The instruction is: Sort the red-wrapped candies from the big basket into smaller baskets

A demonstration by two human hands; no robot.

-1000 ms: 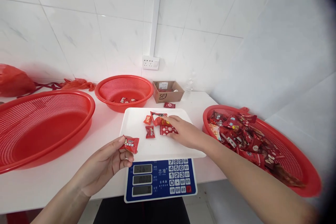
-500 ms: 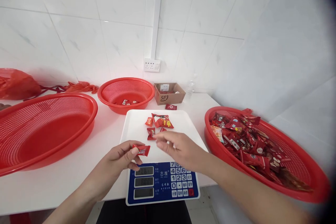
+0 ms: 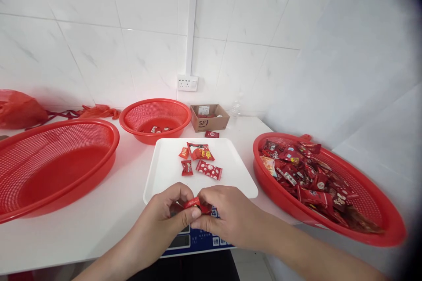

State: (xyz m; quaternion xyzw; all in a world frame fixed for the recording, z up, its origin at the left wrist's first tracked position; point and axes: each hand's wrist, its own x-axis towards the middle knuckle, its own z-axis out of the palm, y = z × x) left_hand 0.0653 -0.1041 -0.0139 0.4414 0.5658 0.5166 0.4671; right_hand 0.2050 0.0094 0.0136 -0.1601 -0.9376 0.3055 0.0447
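Observation:
My left hand [image 3: 164,216] and my right hand [image 3: 231,211] meet over the near side of a weighing scale, both closed on a small red wrapped candy [image 3: 191,202]. Fingers cover much of its wrapper. Behind them, the scale's white tray [image 3: 166,158] carries a larger red and yellow snack packet [image 3: 200,151], a polka-dotted red packet [image 3: 209,170], a small orange-red packet [image 3: 183,152] and a dark red wrapped candy [image 3: 187,167]. My hands partly hide the blue scale panel [image 3: 206,241] with its displays and keys.
On the right stands a red basket [image 3: 389,215] heaped with wrapped snacks [image 3: 310,175]. Another red basket [image 3: 66,184] is at left, and one [image 3: 154,109] with a few packets stands behind. A cardboard box [image 3: 211,124], a red packet [image 3: 212,134] and a clear bottle [image 3: 236,107] sit near the wall.
My right hand has come back from the tray to join my left hand on the candy. Both hands are now lower and nearer to me, and the polka-dotted packet shows fully.

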